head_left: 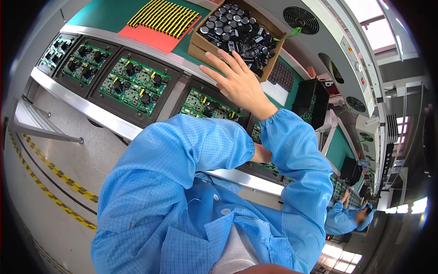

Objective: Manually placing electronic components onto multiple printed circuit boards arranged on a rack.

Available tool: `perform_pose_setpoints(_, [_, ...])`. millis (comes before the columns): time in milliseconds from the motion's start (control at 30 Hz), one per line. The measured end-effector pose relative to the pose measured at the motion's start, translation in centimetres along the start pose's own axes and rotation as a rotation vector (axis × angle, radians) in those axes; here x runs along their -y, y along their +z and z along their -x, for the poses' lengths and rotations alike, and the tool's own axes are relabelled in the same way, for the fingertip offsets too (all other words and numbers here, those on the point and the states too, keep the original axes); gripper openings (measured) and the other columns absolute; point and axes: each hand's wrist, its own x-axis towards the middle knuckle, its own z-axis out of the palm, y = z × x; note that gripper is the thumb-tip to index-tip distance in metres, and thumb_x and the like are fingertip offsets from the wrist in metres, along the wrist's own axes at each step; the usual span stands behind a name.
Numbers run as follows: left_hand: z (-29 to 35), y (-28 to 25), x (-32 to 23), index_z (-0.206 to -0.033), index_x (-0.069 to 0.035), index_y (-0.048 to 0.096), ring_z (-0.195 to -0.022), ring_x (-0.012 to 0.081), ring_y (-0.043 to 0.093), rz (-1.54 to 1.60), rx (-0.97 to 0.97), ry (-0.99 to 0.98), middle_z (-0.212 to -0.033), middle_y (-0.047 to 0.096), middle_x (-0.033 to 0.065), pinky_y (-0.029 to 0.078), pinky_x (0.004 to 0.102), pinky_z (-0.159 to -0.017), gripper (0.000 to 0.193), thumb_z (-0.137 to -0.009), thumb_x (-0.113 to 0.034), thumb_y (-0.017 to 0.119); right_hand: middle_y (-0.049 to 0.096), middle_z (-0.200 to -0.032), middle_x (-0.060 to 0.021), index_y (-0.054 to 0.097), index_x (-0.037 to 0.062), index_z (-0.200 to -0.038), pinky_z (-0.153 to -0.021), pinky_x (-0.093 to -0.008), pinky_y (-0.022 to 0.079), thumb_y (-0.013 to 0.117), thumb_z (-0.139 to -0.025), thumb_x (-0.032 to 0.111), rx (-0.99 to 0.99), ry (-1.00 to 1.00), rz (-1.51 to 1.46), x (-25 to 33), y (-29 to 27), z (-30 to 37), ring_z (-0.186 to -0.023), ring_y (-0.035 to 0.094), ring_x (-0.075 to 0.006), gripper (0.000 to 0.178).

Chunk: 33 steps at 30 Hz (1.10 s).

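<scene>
My right hand [239, 84] reaches over the near corner of a cardboard box [199, 49] full of black capacitors with silver tops [228, 23]. Its fingers are stretched out and spread, and nothing shows in them. My left forearm crosses under the right one. Of my left hand [262, 154] only the wrist area shows; the right sleeve hides its fingers. Beneath my arms lies a green circuit board [200, 104] in a black carrier. To its left, another carrier holds a green board [134, 84] fitted with black cylindrical parts.
More boards in carriers [86, 64] line the rail [86, 102] at left. A red sheet [157, 41] bears rows of yellow-and-black strips [164, 17]. Beyond the box are a dark tray of small parts [281, 75] and a black bin [310, 96]. Another person [344, 219] works at far right.
</scene>
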Motion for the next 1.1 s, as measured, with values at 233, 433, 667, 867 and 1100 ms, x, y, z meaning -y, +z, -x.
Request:
perform_pose_setpoints(233, [2.3,0.5,-0.8,-0.140,-0.007,0.059,-0.135,0.0326,0.054,-0.066,-0.190,0.300,-0.147,0.057,0.0171,0.042,0.0435,-0.114,0.048,-0.100,-0.033,0.057,0.032,-0.167,-0.0025,0.041,0.0255,-0.157,-0.126,-0.0460,0.028,0.081,-0.080,0.018,0.074,-0.037,-0.012,0.0,0.5,1.6,-0.154,0.030,-0.0277,0.088])
perform_pose_setpoints(433, [11.7,-6.2,-4.4,-0.093,-0.012,0.075,-0.092,0.0226,0.071,-1.270,-0.001,0.328,-0.095,0.075,0.0052,0.057,0.0395,-0.076,0.017,-0.081,-0.021,0.068,0.024,-0.171,-0.0027,0.031,0.0249,-0.162,-0.129,-0.0464,0.024,0.083,-0.075,0.017,0.108,-0.053,-0.031,-0.9,3.3,1.5,-0.157,0.026,-0.0278,0.101])
perform_pose_setpoints(667, [25.0,-23.1,-2.8,-0.094,-0.012,0.078,-0.082,0.0267,0.069,-1.127,-0.671,0.203,-0.089,0.075,0.0052,0.055,0.0403,-0.074,0.013,-0.083,-0.018,0.073,0.033,-0.167,-0.0081,0.042,0.0137,-0.156,-0.128,-0.0435,0.027,0.075,-0.081,0.016,-0.088,-0.096,-0.141,0.6,9.1,-4.1,-0.156,0.029,-0.0293,0.082])
perform_pose_setpoints(867, [29.3,-37.5,5.3,-0.099,-0.009,0.077,-0.090,0.0311,0.068,-1.167,-0.879,-0.162,-0.100,0.075,0.0079,0.054,0.0429,-0.084,0.014,-0.087,-0.014,0.071,0.053,-0.142,-0.0156,0.051,-0.0059,-0.141,-0.111,-0.0411,0.046,0.065,-0.084,0.010,-0.114,0.285,-0.305,3.0,15.1,-13.0,-0.135,0.051,-0.0310,0.061])
perform_pose_setpoints(1100, [24.3,-42.0,8.6,-0.108,-0.012,0.070,-0.102,0.0269,0.064,-1.710,-0.881,-0.025,-0.115,0.067,0.0030,0.052,0.0420,-0.089,0.028,-0.083,-0.021,0.073,0.059,-0.105,-0.0120,0.068,0.0000,-0.101,-0.073,-0.0321,0.060,0.064,-0.083,0.006,-0.196,0.620,0.023,0.5,20.1,-21.4,-0.094,0.064,-0.0262,0.020])
